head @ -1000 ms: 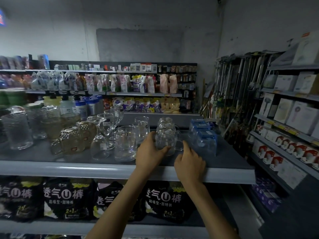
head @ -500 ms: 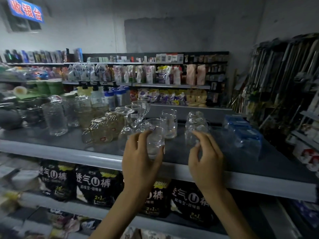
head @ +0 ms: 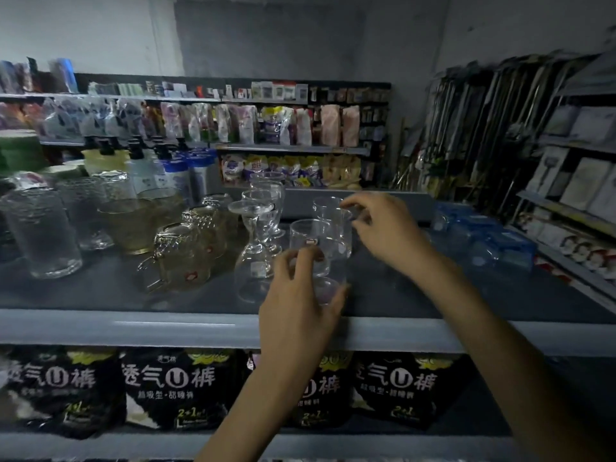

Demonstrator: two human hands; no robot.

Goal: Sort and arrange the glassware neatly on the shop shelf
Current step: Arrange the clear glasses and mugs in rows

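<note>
On the grey shelf (head: 133,328) my left hand (head: 300,305) grips a short clear glass (head: 308,241) from the front, near the shelf's edge. Right behind it stands a taller clear glass (head: 333,221). My right hand (head: 386,231), blurred, pinches that glass at its right rim with curled fingers and thumb. Upturned stemmed glasses (head: 253,261) stand in a row just left of my left hand. Left of those sit amber handled mugs (head: 180,258). Textured tumblers (head: 43,235) stand at the far left.
Blue-wrapped glass packs (head: 493,241) lie on the shelf's right part. Black packets (head: 166,385) fill the shelf below. Bottles (head: 140,165) stand behind the glassware. Long handles (head: 466,128) and boxed goods (head: 583,181) line the right side.
The view has swung left and closer. My left hand has stayed on the short clear glass. My right hand left the textured glass and rose to the taller clear glass.
</note>
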